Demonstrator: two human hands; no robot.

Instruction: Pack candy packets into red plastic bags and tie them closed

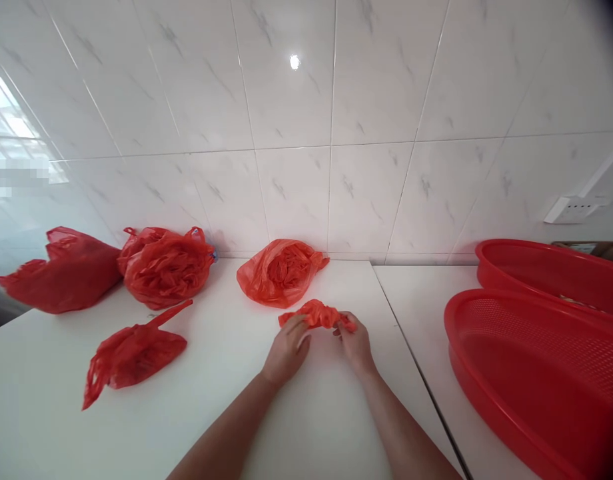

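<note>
On the white tabletop (pixel 211 413), towards nine o'clock, bulging dark-red plastic bag (pixel 71 277). Just short of nine, small red plastic bag (pixel 139 357) with stretched handles. Nearing ten, round stuffed red plastic bag (pixel 169 267). At eleven, puckered translucent red plastic bag (pixel 284 270). At seven, left hand (pixel 286 350), fingers curled against crumpled bright-red plastic bag (pixel 314 313) at dial centre; gripping or only touching, cannot tell. At four, right hand (pixel 355 341), pinching its right end. Past three, oval red perforated plastic basket (pixel 526 380).

The left grip (pixel 286 350) and the right grip (pixel 355 341) are bare human hands with slim fingers (pixel 295 325), partly hidden at the tips; the bare left forearm (pixel 229 427) and bare right forearm (pixel 409 423) are smooth in outline, tapering to narrower wrists (pixel 269 381).
</note>
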